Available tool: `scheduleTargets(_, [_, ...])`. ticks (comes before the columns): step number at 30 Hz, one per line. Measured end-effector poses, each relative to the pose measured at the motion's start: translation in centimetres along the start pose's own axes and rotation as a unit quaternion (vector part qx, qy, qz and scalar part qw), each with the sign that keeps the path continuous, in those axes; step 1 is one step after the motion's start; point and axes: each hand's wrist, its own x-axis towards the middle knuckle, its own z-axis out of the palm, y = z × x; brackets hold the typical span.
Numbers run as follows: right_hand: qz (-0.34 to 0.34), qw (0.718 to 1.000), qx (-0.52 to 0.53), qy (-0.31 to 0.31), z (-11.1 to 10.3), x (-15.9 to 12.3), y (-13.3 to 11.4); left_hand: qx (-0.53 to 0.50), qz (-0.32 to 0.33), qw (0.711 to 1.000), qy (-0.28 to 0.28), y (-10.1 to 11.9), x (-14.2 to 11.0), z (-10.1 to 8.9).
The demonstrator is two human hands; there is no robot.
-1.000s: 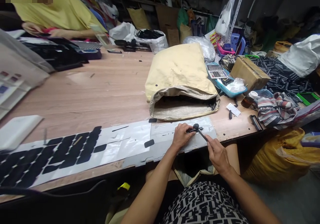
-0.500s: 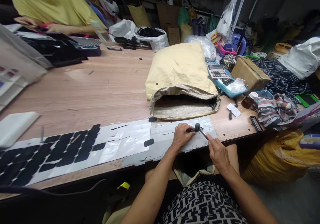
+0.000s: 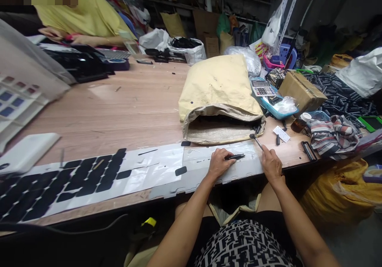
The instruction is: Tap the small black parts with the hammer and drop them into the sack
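My left hand is closed around one end of a slim black plastic piece, pressed against the pale work sheet. The piece's far end sticks out to the right. In my right hand is a small hammer with a dark head and a thin metallic shaft. Its head is near the mouth of the yellow sack, to the right of the black piece and apart from it. The sack lies open toward me with dark items inside.
White sheets with rows of black pads lie at left. A calculator sits on a blue basket; a cardboard box, brown bottle and striped cloth are at right. A person in yellow works across the table.
The hammer has swung away from the black piece, up and right toward the sack's mouth. My left hand keeps its hold. The whole view has shifted slightly.
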Motion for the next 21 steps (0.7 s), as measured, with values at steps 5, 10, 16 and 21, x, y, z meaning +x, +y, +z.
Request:
scheduleTargets(5, [-0.036, 0.998, -0.04, 0.042, 1.8, -0.2, -0.3, 0.007, 0.01, 1.0, -0.005, 0.1, 0.0, -0.2])
scheduleTargets(10, [-0.021, 0.998, -0.037, 0.05, 2.3, -0.4, -0.3, -0.009, 0.042, 0.998, -0.044, 1.1, -1.0, -1.3])
scheduleTargets(16, [-0.02, 0.999, -0.031, 0.034, 2.1, -0.4, -0.5, -0.018, 0.126, 0.986, -0.108, 3.2, -6.8, -1.1])
scheduleTargets(21, [-0.018, 0.999, -0.027, 0.028, 2.2, -0.5, -0.6, 0.026, 0.151, 0.984, -0.087, 3.9, -9.5, 0.2])
